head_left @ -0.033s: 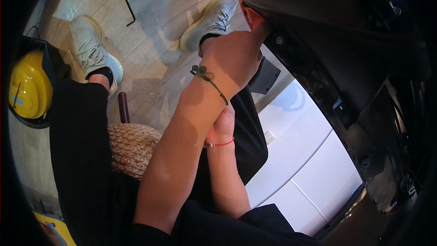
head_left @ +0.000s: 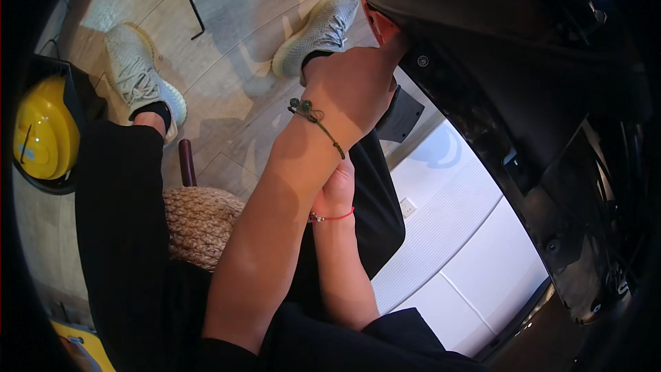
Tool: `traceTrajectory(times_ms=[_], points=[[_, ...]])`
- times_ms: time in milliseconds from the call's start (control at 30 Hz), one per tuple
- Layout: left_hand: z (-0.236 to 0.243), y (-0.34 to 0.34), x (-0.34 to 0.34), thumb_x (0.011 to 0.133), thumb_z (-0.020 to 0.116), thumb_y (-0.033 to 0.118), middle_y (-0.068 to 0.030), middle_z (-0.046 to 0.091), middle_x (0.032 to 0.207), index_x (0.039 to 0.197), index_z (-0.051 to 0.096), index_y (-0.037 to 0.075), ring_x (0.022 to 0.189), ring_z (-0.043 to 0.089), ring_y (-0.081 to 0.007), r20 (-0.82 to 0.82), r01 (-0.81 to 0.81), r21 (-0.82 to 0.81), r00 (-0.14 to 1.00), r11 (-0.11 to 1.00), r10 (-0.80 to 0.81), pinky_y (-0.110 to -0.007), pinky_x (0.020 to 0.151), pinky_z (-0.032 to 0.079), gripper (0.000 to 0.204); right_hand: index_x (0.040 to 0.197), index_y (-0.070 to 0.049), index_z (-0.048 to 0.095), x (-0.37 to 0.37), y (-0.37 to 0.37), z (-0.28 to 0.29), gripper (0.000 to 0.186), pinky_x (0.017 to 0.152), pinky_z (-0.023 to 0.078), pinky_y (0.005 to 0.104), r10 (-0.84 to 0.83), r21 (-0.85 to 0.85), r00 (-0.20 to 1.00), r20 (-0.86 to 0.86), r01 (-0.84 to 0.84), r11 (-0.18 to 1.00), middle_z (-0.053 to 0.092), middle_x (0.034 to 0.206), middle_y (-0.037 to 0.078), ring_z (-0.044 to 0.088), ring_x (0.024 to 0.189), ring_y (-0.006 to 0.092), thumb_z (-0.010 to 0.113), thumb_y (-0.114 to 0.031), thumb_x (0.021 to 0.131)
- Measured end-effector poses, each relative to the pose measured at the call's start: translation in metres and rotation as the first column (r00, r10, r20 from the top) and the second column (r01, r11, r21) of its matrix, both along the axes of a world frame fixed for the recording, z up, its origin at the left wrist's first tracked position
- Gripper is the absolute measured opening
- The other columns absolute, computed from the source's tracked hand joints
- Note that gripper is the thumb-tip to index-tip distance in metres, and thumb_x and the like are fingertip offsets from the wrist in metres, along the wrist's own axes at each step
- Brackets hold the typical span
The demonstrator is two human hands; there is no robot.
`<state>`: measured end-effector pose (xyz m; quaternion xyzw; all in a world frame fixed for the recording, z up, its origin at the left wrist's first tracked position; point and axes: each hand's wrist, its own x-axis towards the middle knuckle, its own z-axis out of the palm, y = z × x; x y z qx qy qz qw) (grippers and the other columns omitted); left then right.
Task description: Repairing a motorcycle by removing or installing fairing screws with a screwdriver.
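Note:
My left hand [head_left: 354,89], with a dark beaded cord at its wrist, reaches up to the lower edge of a black body panel [head_left: 468,0] on what looks like a motorbike or scooter. Its fingers are mostly hidden at that edge, beside a red part [head_left: 380,26]. Just under the hand is a dark plate [head_left: 406,111] with small holes. My right hand [head_left: 337,189], wearing a thin red bracelet, is below the left one. The left wrist and forearm cover its fingers, so its grip does not show.
A black L-shaped hex key [head_left: 195,12] lies on the floor between my shoes. At the left, a yellow hard hat [head_left: 45,127] rests in a black container [head_left: 86,93]. Near my legs are a woven seat [head_left: 203,224] and a dark red rod [head_left: 186,163]. A wall socket [head_left: 407,208] is low at right.

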<state>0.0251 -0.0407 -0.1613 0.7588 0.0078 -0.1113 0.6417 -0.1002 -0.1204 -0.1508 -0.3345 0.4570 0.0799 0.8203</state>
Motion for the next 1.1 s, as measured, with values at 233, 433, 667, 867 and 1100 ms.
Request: traceTrajectory(times_ms=[233, 433, 667, 867, 1100], points=[[0.007, 0.012, 0.003, 0.077, 0.054, 0.012, -0.0101, 0.065, 0.075, 0.116, 0.044, 0.013, 0.071, 0.065, -0.0282, -0.023, 0.085, 0.103, 0.996, 0.991, -0.083, -0.039, 0.054, 0.048, 0.04, 0.115, -0.001, 0.041, 0.005, -0.001, -0.001, 0.028, 0.099, 0.036, 0.0357, 0.004, -0.093, 1.0, 0.012, -0.003, 0.996, 0.051, 0.114, 0.012, 0.047, 0.112, 0.0208, 0.042, 0.0, 0.088], [0.009, 0.015, 0.003, 0.077, 0.054, 0.012, -0.0092, 0.065, 0.075, 0.118, 0.043, 0.013, 0.071, 0.065, -0.0271, -0.024, 0.114, 0.121, 0.993, 0.986, -0.111, -0.039, 0.053, 0.048, 0.042, 0.117, 0.001, 0.044, 0.03, 0.009, 0.018, 0.03, 0.098, 0.037, 0.0332, -0.088, -0.032, 0.996, -0.005, 0.087, 0.996, 0.052, 0.115, 0.011, 0.05, 0.11, 0.0207, 0.04, -0.003, 0.088], [0.012, 0.016, 0.0, 0.077, 0.054, 0.012, -0.0092, 0.064, 0.077, 0.115, 0.044, 0.014, 0.072, 0.065, -0.0267, 0.011, 0.054, 0.134, 0.998, 0.989, -0.056, -0.038, 0.054, 0.048, 0.039, 0.118, 0.003, 0.042, 0.025, 0.006, 0.019, 0.035, 0.098, 0.039, 0.0349, -0.034, -0.085, 0.998, 0.051, 0.038, 0.996, 0.052, 0.114, 0.013, 0.051, 0.11, 0.0238, 0.041, 0.005, 0.083], [0.016, 0.018, 0.001, 0.076, 0.053, 0.01, -0.0102, 0.064, 0.078, 0.104, 0.049, 0.012, 0.073, 0.064, -0.0282, -0.001, -0.012, 0.087, 1.0, 0.996, 0.012, -0.038, 0.055, 0.049, 0.028, 0.116, 0.0, 0.044, 0.028, 0.018, 0.021, 0.033, 0.079, 0.048, 0.0259, 0.196, -0.411, 0.979, -0.058, -0.202, 0.889, 0.055, 0.103, 0.008, 0.058, 0.092, 0.0155, 0.048, 0.004, 0.084], [0.015, 0.018, 0.003, 0.076, 0.049, 0.006, -0.0133, 0.064, 0.077, 0.102, 0.049, 0.011, 0.073, 0.064, -0.0311, 0.022, -0.02, 0.131, 1.0, 0.991, 0.017, -0.039, 0.057, 0.05, 0.027, 0.111, -0.004, 0.049, 0.022, 0.017, 0.016, 0.027, 0.047, 0.031, 0.0155, 0.393, -0.643, 0.897, -0.205, -0.426, 0.636, 0.051, 0.084, -0.002, 0.044, 0.058, 0.0015, 0.056, -0.011, 0.085]])
